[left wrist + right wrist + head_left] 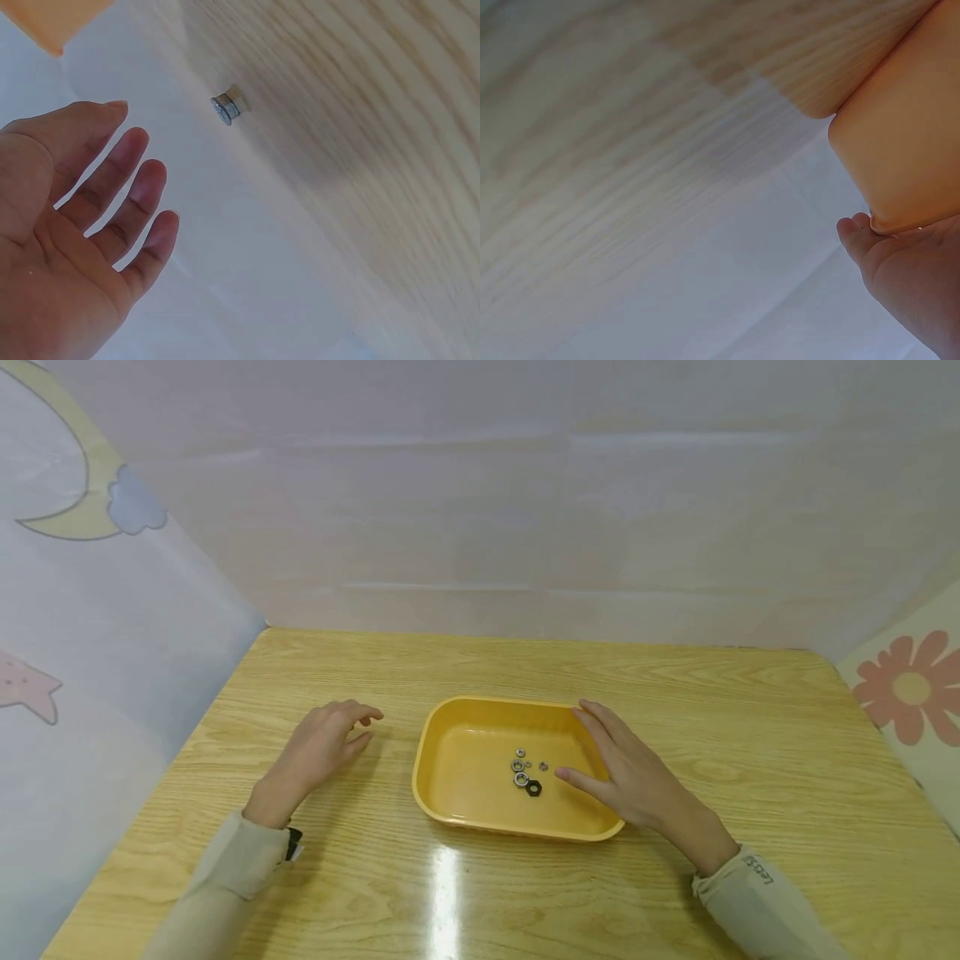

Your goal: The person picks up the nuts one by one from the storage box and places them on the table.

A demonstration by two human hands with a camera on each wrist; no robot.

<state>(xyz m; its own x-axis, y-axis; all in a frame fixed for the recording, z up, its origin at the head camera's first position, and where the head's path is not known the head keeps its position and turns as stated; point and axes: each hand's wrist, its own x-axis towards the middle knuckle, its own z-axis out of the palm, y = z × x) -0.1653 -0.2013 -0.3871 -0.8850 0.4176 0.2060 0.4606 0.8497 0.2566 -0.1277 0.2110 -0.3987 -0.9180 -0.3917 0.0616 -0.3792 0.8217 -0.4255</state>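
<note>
Metal nuts (519, 772) lie inside the yellow tray (465, 777). Your right hand (633, 777) spans its right edge, unclenched; left of it, your left hand (321, 739) hangs loose, empty. Wood-grain table (750, 727) lies beneath it, pale sheeting (480, 527) behind.

Nursery-like place — printed moon (93, 500), printed flower (911, 688)
</note>
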